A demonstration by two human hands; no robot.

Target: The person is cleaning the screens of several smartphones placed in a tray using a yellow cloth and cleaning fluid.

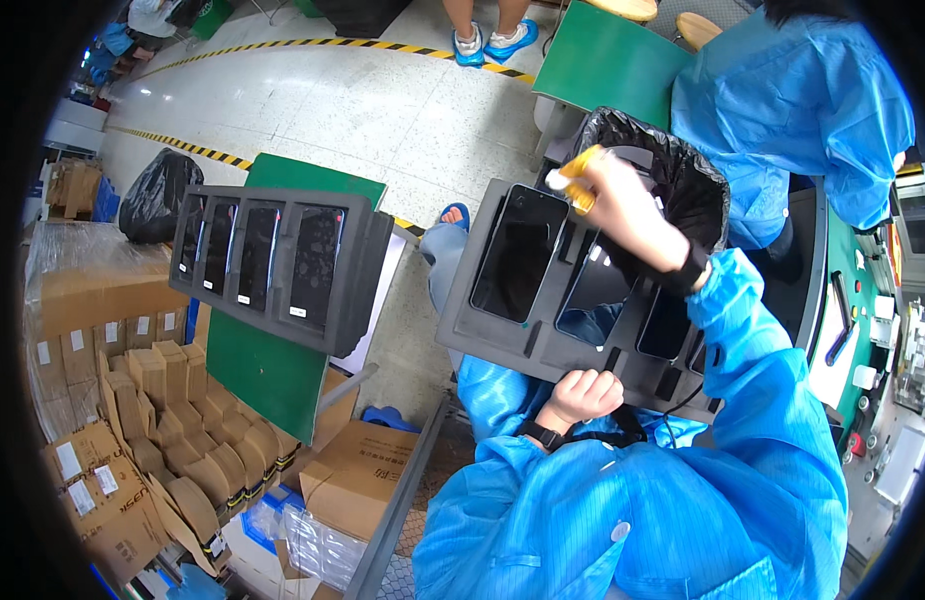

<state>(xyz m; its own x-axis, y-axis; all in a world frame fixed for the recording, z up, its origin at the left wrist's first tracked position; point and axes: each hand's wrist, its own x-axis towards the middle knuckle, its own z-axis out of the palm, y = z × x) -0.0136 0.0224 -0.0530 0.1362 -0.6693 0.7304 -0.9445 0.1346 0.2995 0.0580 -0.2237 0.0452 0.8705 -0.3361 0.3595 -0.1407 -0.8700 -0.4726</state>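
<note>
My left hand (pixel 580 393) clamps the six o'clock edge of a grey foam tray (pixel 502 330) of dark phones on my lap. My right hand (pixel 622 205), at one o'clock, pinches a yellow tool (pixel 579 170). One-handed, the tray could tilt and phones slide out.

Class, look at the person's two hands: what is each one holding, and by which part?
The left hand grips the grey foam tray by its near edge. The right hand holds a small yellow and white tool; where exactly it is gripped is too small to tell.

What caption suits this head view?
Left hand grips a grey phone tray; right hand lifts a yellow strip.
</note>
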